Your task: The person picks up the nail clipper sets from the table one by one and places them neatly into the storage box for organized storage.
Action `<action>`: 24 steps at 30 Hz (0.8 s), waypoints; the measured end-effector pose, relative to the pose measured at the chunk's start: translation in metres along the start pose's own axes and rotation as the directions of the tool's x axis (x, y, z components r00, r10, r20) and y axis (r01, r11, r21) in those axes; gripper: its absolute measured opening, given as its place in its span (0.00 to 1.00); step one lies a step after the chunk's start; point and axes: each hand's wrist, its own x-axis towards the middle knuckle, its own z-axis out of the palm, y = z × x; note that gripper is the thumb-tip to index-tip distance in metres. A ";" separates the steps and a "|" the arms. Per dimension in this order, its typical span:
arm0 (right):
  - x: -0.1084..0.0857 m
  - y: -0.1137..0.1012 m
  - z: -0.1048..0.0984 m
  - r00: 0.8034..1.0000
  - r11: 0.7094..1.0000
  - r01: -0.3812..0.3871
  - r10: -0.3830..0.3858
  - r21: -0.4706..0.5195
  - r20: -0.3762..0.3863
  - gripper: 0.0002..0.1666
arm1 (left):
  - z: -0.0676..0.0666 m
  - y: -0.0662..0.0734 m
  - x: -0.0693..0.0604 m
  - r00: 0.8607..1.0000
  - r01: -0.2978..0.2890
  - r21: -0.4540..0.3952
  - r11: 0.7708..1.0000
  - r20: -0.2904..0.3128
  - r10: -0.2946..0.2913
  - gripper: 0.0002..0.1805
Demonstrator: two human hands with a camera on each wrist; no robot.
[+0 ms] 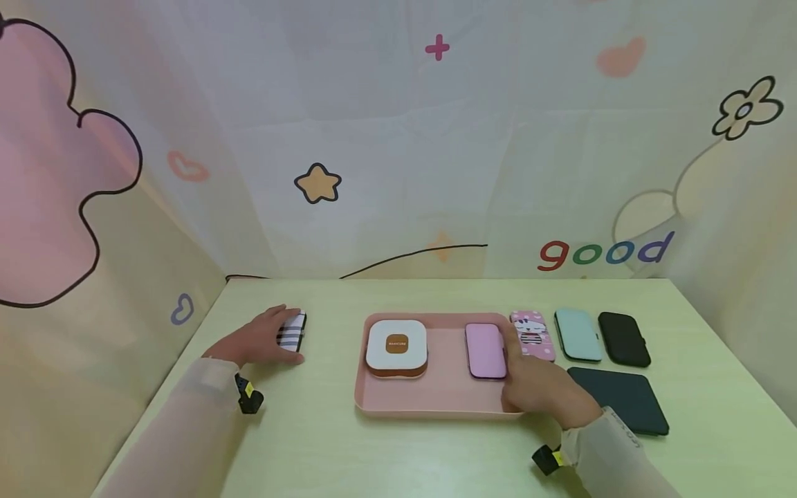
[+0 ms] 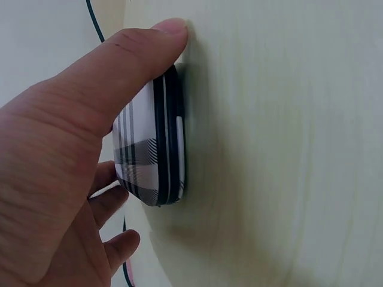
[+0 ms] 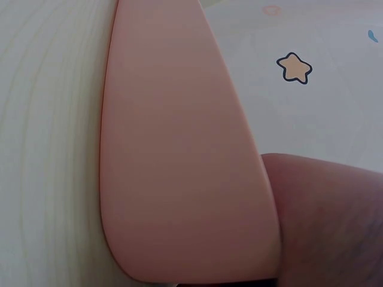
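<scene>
At the table's left, my left hand (image 1: 264, 337) grips a small white plaid case (image 1: 292, 332) with dark edges. In the left wrist view the thumb (image 2: 128, 63) lies across one end of the plaid case (image 2: 140, 152), and other fingertips show behind it. My right hand (image 1: 542, 387) holds the right rim of a pink tray (image 1: 445, 398), with the index finger along that edge and the thumb near the front corner. In the tray lie a white-and-brown rounded box (image 1: 396, 349) and a lilac case (image 1: 486, 351). The tray's outer wall (image 3: 173, 149) fills the right wrist view.
To the right of the tray lie a pink cartoon case (image 1: 534, 335), a mint case (image 1: 578, 335), a black case (image 1: 625, 339) and a larger dark flat case (image 1: 623, 398). A printed curtain (image 1: 398, 152) hangs behind the pale table (image 1: 311, 443).
</scene>
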 end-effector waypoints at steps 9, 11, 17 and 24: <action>0.000 -0.001 0.001 1.000 1.000 0.016 -0.016 0.006 -0.013 0.68 | -0.001 0.000 -0.005 1.000 0.005 -0.041 0.999 0.000 -0.005 0.61; 0.000 -0.001 0.001 1.000 1.000 0.011 -0.011 0.011 -0.004 0.68 | 0.000 0.001 -0.006 1.000 0.004 -0.041 0.999 -0.001 -0.004 0.61; 0.000 0.000 0.001 1.000 1.000 0.001 -0.001 0.009 0.009 0.69 | 0.002 0.004 -0.009 1.000 -0.002 -0.013 1.000 -0.020 0.002 0.61; 0.000 0.000 0.001 1.000 1.000 0.005 -0.005 0.013 0.008 0.68 | 0.004 0.008 -0.012 0.999 -0.009 0.021 1.000 -0.031 0.010 0.61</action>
